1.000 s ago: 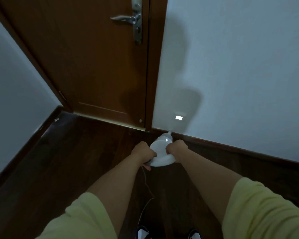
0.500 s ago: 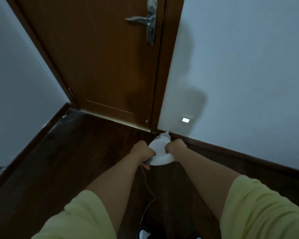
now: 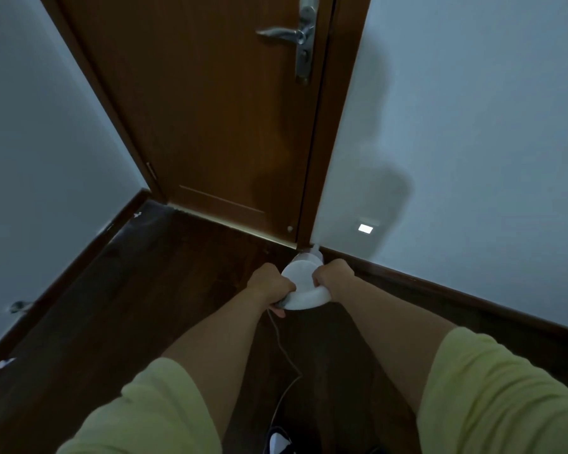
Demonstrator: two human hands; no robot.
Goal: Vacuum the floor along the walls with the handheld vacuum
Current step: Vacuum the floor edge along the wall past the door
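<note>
Both hands are gripping the white handheld vacuum [image 3: 304, 290] — the left hand [image 3: 269, 285] is curling its fingers round the near left side, the right hand [image 3: 332, 273] is clutching the right side. The vacuum is sitting low over the dark wooden floor [image 3: 145, 306], its nozzle pointing into the corner where the brown door [image 3: 210, 109] frame is meeting the baseboard [image 3: 440, 290] of the pale wall [image 3: 473, 126]. A thin cord [image 3: 286, 362] is trailing back — toward the person's feet.

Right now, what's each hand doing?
Left hand: grip closed on the handheld vacuum.
Right hand: grip closed on the same vacuum.
</note>
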